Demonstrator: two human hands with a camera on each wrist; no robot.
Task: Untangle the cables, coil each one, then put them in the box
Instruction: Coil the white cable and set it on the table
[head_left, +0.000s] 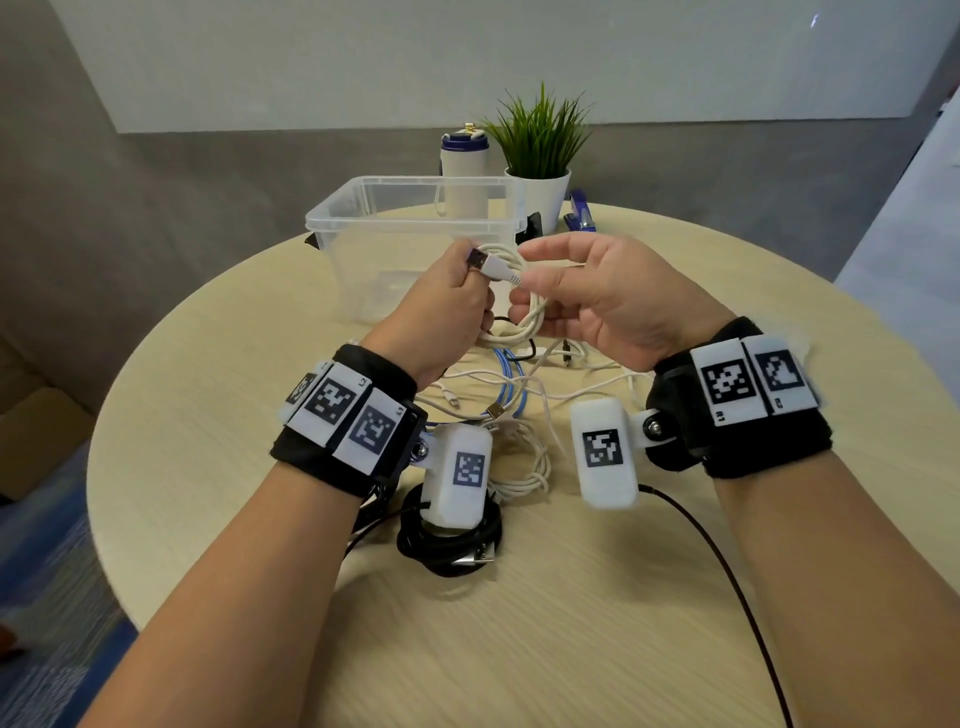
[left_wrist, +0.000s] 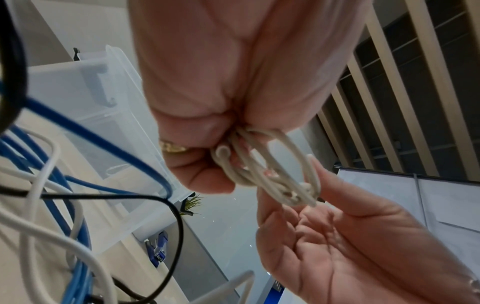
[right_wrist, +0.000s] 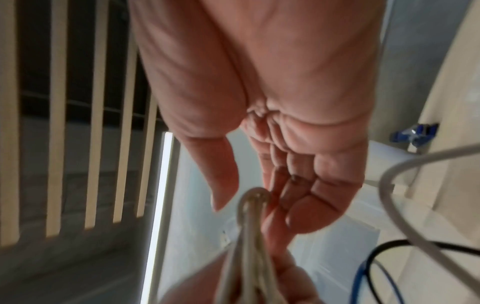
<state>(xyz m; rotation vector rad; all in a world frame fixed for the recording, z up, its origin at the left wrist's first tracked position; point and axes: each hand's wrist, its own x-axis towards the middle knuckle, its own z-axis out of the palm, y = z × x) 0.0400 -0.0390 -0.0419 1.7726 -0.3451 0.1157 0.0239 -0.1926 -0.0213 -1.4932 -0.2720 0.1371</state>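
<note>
My left hand grips a coiled white cable in front of the clear plastic box. The cable's USB plug sticks out by the left fingertips. In the left wrist view the left hand clamps the loops. My right hand is beside the coil, palm open and fingers relaxed, its fingertips touching the loops. On the table below lie a tangle with a blue cable, a coiled white cable and a coiled black cable.
Behind the box stand a white bottle, a potted plant and a blue stapler. A thin black wire runs over the round wooden table towards the front right.
</note>
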